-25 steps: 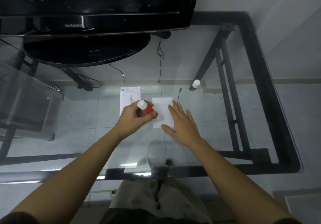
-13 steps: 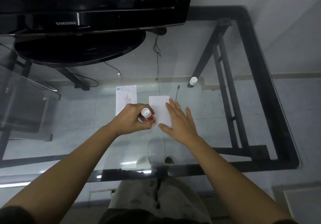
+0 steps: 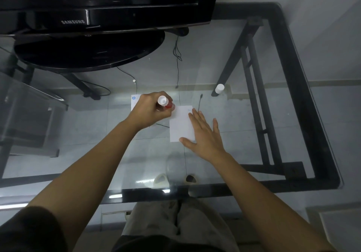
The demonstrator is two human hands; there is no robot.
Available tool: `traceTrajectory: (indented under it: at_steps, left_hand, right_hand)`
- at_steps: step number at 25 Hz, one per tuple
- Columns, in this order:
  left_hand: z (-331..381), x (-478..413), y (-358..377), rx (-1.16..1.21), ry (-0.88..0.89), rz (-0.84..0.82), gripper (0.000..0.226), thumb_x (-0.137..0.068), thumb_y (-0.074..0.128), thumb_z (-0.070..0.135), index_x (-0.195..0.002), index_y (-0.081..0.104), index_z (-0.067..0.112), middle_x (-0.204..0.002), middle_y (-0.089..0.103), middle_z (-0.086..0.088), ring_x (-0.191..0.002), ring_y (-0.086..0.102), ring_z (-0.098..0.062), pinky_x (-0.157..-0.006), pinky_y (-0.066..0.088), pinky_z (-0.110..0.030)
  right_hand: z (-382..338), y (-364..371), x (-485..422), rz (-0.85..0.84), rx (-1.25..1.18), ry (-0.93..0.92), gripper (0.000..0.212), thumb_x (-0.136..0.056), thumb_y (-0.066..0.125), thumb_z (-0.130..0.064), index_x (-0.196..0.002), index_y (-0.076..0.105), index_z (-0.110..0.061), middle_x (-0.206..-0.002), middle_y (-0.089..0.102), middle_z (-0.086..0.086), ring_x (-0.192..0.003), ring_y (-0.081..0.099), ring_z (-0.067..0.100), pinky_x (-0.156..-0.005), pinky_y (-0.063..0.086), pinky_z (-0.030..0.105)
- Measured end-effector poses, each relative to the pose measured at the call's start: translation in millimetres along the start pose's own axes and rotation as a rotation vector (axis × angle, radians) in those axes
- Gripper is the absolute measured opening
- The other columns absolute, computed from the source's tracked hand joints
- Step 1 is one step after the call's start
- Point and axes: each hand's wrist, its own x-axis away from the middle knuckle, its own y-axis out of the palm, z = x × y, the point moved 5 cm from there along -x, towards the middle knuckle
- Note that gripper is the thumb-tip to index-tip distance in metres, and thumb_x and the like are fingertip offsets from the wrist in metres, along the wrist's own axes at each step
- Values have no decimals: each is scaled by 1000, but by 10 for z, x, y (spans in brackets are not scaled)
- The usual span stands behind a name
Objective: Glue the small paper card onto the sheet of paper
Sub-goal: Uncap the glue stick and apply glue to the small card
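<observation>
A white sheet of paper (image 3: 180,125) lies on the glass table. My right hand (image 3: 203,136) rests flat on its right side, fingers spread. My left hand (image 3: 149,112) grips a red glue stick (image 3: 166,103) with a white end up, its lower tip at the sheet's upper left corner. A small printed paper card (image 3: 134,101) lies to the left, mostly hidden behind my left hand.
A white cap (image 3: 219,88) stands on the glass at the back right. A black Samsung monitor (image 3: 97,17) with a round base fills the back left. The table's black frame (image 3: 304,95) runs along the right and front edges. Cables show through the glass.
My left hand has slid the glue stick away from me, from the sheet's lower left edge up to its upper left corner. My right hand stays flat on the sheet.
</observation>
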Motion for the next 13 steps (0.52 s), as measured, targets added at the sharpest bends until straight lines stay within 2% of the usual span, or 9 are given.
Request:
traceTrajectory:
  at_steps: [2, 7, 10, 13]
  left_hand:
    - [34, 139, 26, 45, 34, -12, 13, -74, 72, 20, -84, 65, 17, -83, 70, 3, -74, 62, -9, -64, 49, -14]
    - [85, 460, 247, 45, 82, -186, 17, -72, 76, 20, -86, 66, 17, -82, 68, 4, -71, 64, -10, -65, 52, -13]
    - [92, 362, 249, 19, 97, -230, 19, -70, 77, 18, -85, 66, 14, -82, 70, -1, -69, 64, -13, -64, 55, -22]
    - [84, 165, 194, 7, 88, -195, 17, -72, 75, 20, -84, 65, 14, -80, 70, -2, -70, 63, -13, -65, 55, -29]
  right_hand:
    - [6, 1, 3, -4, 6, -3, 86, -85, 44, -58, -144, -5, -20, -157, -5, -2, -141, -9, 12, -103, -21, 41]
    - [4, -4, 5, -7, 11, 3, 89, -84, 41, -62, -144, -9, -18, -157, -6, 0, -142, -8, 14, -107, -17, 44]
    - [-11, -20, 10, -13, -8, -3, 88, -85, 43, -59, -144, -7, -17, -157, -5, 0, -142, -8, 14, -109, -14, 46]
    - [-13, -27, 12, -20, -27, 2, 87, -86, 45, -57, -145, -6, -17, -157, -5, 0, -142, -8, 14, -109, -14, 45]
